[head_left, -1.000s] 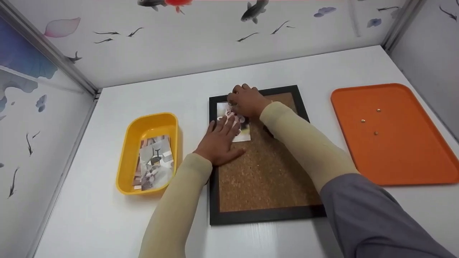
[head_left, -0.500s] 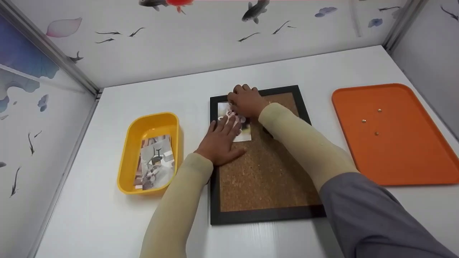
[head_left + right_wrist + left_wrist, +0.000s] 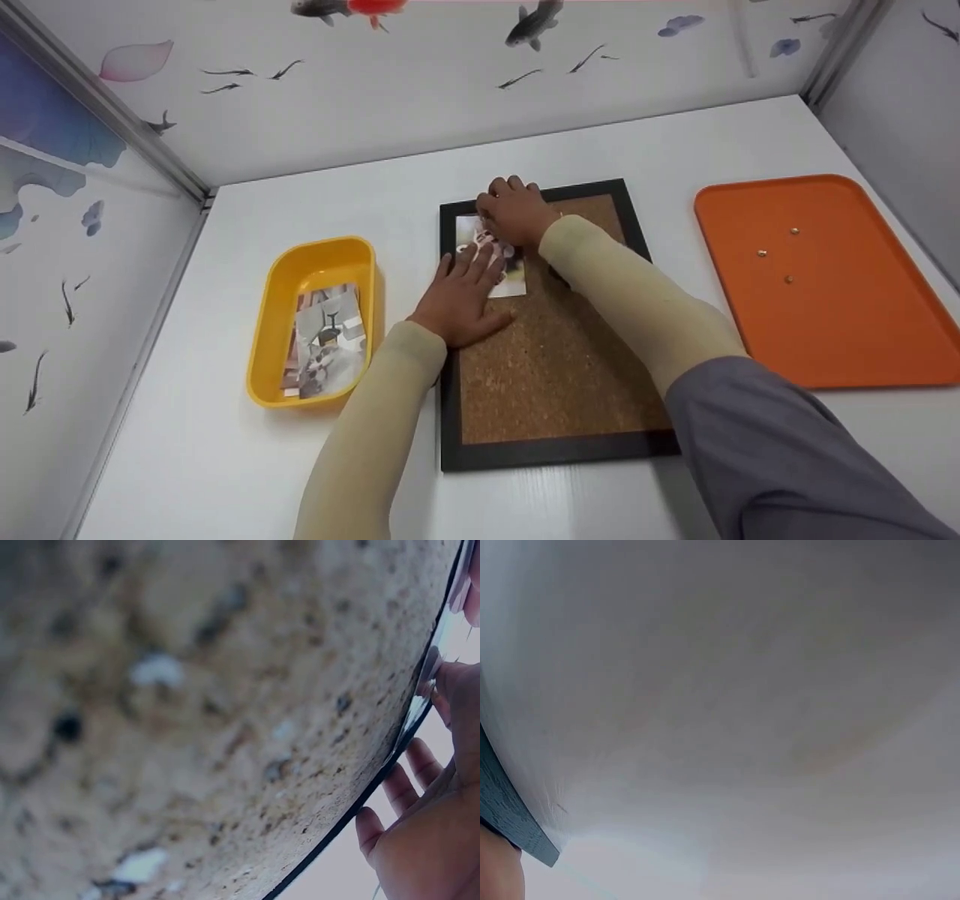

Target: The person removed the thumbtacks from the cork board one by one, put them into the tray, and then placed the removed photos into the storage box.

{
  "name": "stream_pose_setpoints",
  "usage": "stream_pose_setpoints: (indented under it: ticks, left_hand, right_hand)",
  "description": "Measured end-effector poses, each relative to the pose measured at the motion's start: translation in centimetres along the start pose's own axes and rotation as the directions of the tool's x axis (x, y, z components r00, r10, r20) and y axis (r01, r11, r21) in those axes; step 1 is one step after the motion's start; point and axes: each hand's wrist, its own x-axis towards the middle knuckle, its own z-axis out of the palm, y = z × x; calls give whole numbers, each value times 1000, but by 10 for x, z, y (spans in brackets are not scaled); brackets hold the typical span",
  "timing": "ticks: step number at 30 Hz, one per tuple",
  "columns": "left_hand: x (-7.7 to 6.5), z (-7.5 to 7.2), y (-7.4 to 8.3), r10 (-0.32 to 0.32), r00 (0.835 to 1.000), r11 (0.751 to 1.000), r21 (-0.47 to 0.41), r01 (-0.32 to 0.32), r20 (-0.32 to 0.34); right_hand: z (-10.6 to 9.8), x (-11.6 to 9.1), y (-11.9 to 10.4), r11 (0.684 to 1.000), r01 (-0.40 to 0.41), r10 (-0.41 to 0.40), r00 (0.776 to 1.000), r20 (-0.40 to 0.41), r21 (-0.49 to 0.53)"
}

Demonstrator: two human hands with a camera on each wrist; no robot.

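Observation:
A cork board (image 3: 540, 375) in a black frame lies on the white table, with a photo print (image 3: 513, 286) at its upper left. My left hand (image 3: 459, 304) lies across the photo's lower part, fingers spread and straight. At the photo's top edge, the bent fingers of my right hand (image 3: 516, 212) come close together, the outer ones reaching over the frame. I cannot tell whether the right fingertips hold anything. The right wrist view shows cork and the right hand (image 3: 431, 840) at the board's edge. In the left wrist view, the dark frame (image 3: 514, 814) shows beside a bit of skin.
Left of the board stands a yellow tub (image 3: 260, 352) with several photo prints (image 3: 330, 356) in it. An orange tray (image 3: 847, 330) on the right carries three small metallic pieces (image 3: 762, 253). Printed white panels (image 3: 420, 90) wall in the back and sides of the table.
Both hands stay in place on the photo and the board. Only a very slight shift of the head view shows.

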Motion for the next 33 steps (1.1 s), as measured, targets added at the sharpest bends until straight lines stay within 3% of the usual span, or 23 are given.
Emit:
stream_pose_setpoints:
  ticks: [13, 33]
  left_hand:
    - [-1, 0, 1, 8, 1000, 1000, -12, -8, -14]
    - [0, 0, 0, 7, 1000, 1000, 6, -7, -4]
  right_hand:
    - [6, 4, 9, 995, -5, 7, 1000, -22, 100]
    - [2, 4, 5, 991, -31, 33, 999, -18, 128]
